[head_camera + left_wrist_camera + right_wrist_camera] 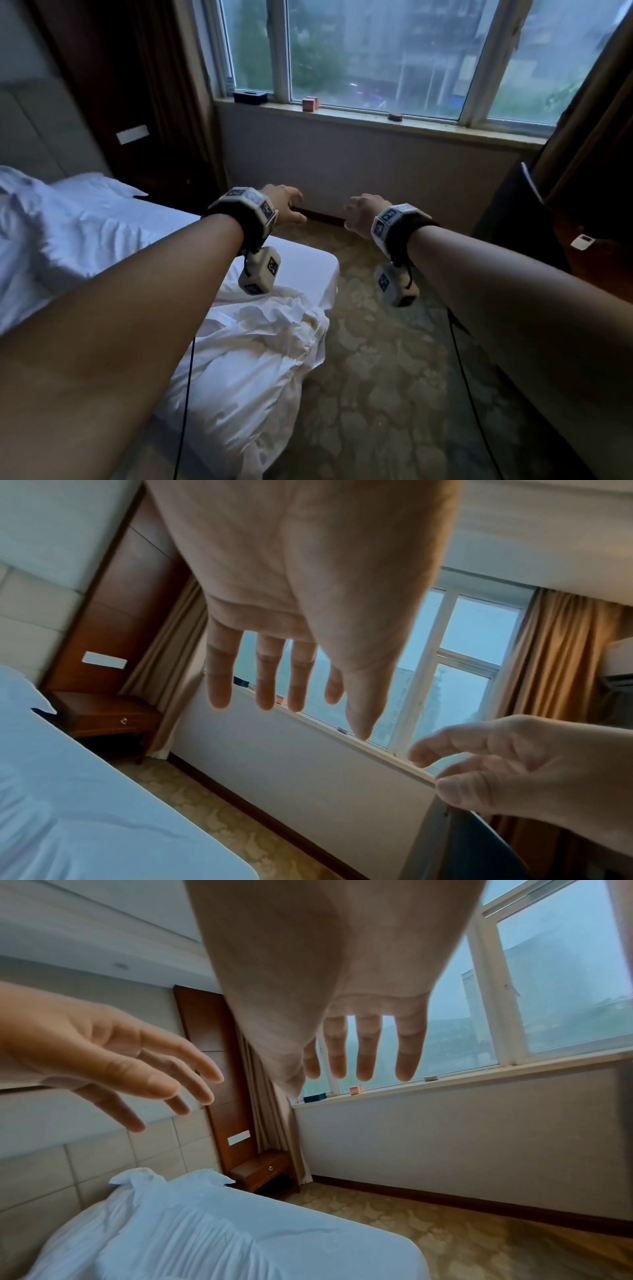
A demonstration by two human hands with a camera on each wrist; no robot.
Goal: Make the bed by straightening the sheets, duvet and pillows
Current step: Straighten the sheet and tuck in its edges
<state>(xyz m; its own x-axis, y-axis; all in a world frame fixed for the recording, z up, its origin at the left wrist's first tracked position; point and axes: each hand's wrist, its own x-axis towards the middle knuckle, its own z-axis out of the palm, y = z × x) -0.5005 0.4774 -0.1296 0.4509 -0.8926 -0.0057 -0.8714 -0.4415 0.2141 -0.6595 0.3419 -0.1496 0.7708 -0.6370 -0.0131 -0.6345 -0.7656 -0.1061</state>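
Both arms stretched forward at the foot corner of the bed. Left hand (283, 205) raised in the air, fingers (219, 680) straight and spread, holding nothing. Right hand (361, 214) beside it, apart — fingers (406, 1053) straight, empty too. Crumpled white duvet (260, 349) bunched at near bed corner, spilling off the edge toward patterned beige carpet (383, 377). Wrinkled white fitted sheet (212, 1237) exposed on mattress. White pillow (92, 186) at the padded headboard (37, 137) end — near brown wooden nightstand (262, 1171).
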